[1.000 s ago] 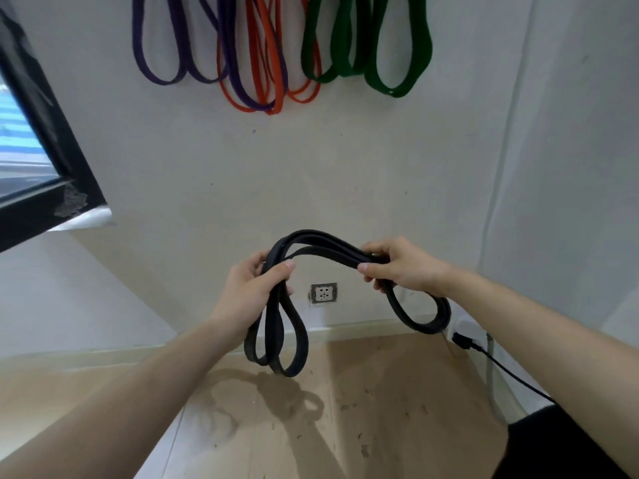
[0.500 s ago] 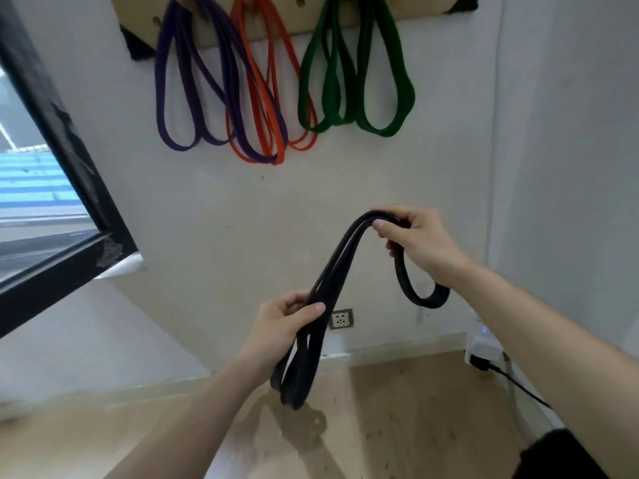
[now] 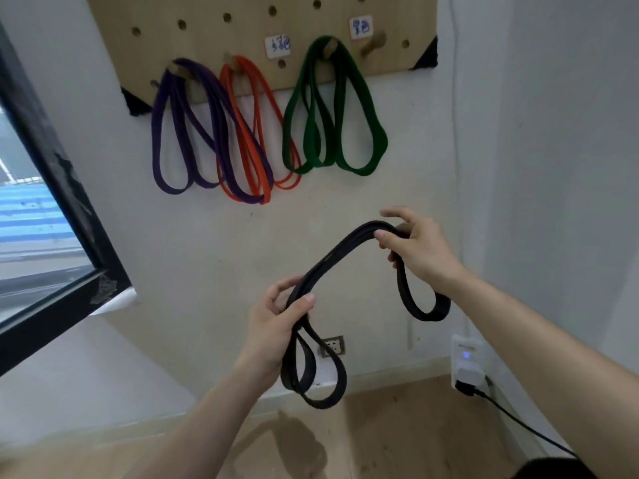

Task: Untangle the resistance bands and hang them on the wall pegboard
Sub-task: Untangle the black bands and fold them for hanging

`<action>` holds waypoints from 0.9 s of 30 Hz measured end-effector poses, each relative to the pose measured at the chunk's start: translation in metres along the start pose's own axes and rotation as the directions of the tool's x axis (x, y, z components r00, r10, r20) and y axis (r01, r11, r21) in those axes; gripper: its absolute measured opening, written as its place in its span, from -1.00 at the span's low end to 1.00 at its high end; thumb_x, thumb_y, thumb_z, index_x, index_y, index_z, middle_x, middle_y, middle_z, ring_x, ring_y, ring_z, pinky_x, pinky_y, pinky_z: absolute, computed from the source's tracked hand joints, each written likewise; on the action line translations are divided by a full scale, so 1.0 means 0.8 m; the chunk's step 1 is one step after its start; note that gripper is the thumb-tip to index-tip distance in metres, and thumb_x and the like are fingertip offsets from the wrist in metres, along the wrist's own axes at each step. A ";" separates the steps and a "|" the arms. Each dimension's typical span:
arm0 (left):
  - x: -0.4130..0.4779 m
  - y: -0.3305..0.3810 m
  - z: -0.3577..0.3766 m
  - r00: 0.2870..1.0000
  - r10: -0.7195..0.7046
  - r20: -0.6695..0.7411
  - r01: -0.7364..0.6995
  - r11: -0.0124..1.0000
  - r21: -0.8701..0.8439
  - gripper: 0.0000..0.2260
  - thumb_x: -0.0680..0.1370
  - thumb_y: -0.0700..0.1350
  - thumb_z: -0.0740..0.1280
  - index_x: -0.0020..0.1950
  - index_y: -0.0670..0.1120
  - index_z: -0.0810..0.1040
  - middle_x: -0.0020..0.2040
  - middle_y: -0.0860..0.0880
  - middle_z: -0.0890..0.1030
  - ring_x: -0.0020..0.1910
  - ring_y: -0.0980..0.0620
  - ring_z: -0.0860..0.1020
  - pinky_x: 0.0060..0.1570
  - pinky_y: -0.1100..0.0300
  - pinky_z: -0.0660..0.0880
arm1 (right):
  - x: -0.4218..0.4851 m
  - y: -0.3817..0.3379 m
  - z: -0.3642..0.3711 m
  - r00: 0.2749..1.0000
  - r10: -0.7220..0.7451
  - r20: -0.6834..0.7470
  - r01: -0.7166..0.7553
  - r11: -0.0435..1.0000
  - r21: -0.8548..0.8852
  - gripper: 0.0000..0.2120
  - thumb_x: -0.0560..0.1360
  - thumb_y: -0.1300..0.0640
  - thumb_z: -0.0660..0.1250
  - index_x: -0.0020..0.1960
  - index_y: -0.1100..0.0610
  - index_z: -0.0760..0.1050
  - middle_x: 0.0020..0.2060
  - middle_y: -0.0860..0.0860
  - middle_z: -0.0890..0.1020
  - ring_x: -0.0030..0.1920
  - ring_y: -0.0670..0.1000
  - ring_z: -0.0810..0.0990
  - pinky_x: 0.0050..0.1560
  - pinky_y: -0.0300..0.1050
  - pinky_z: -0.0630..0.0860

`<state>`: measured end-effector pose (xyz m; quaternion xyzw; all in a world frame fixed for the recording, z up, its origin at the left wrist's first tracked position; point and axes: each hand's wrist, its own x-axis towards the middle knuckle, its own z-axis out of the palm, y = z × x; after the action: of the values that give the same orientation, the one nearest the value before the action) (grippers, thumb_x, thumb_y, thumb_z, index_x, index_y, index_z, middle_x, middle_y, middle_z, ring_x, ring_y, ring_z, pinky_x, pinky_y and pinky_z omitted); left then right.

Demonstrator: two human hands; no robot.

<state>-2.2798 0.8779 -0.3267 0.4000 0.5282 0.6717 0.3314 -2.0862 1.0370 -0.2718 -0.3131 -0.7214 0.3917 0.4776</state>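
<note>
A black resistance band point(image 3: 340, 252), folded into several strands, stretches between my two hands in front of the wall. My left hand point(image 3: 276, 323) grips its lower part, with two loops hanging below it. My right hand point(image 3: 413, 245), higher and to the right, pinches the upper bend, and one loop hangs below that wrist. Above, the wooden pegboard point(image 3: 249, 32) carries purple bands point(image 3: 179, 133), orange bands point(image 3: 254, 140) and green bands point(image 3: 332, 112), each on its own peg. A bare wooden peg point(image 3: 373, 41) sticks out to the right of the green bands.
A dark-framed window point(image 3: 65, 202) juts from the wall at the left. Low on the wall are a socket point(image 3: 332, 345) and, in the right corner, a white plug adapter point(image 3: 466, 368) with a black cable point(image 3: 518, 420) running over the wooden floor. A side wall closes the right.
My head has tilted up, bringing the pegboard and its pegs into view. My right hand has risen with the band above my left, and the band now slants between them.
</note>
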 end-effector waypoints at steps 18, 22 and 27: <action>0.141 0.208 0.141 0.945 0.320 -0.074 -0.320 0.947 0.013 -0.80 0.54 -0.11 0.46 0.15 0.05 0.61 0.05 -0.08 0.71 0.04 -0.04 0.66 0.02 0.10 0.58 | 0.091 -0.131 -0.064 0.981 -0.116 -0.156 0.126 0.991 0.052 -0.88 0.59 0.12 0.37 0.07 0.10 0.44 -0.17 0.17 0.68 -0.35 0.15 0.65 -0.24 0.10 0.66; 0.169 0.241 0.181 0.915 0.393 -0.094 -0.396 0.918 -0.019 -0.82 0.51 -0.06 0.48 0.06 0.17 0.62 0.02 -0.06 0.72 0.01 -0.13 0.70 0.11 -0.14 0.63 | 0.128 -0.160 -0.087 0.929 -0.244 -0.278 0.249 0.968 -0.019 -0.90 0.59 0.10 0.37 0.05 0.07 0.46 -0.16 0.08 0.67 -0.33 0.09 0.68 -0.21 0.09 0.68; 0.205 0.260 0.215 0.879 0.467 -0.096 -0.469 0.883 -0.002 -0.81 0.54 -0.06 0.45 0.10 0.18 0.58 0.03 0.01 0.70 0.05 -0.01 0.68 0.18 -0.08 0.59 | 0.173 -0.172 -0.099 0.875 -0.349 -0.336 0.327 0.937 -0.122 -0.87 0.59 0.10 0.37 0.08 0.08 0.45 -0.12 -0.01 0.63 -0.27 0.03 0.68 -0.20 -0.01 0.67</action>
<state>-2.2078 1.0505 -0.0724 0.4799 0.4221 0.7564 0.1396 -2.0709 1.1043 -0.0728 -0.2619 -0.6791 0.2173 0.6503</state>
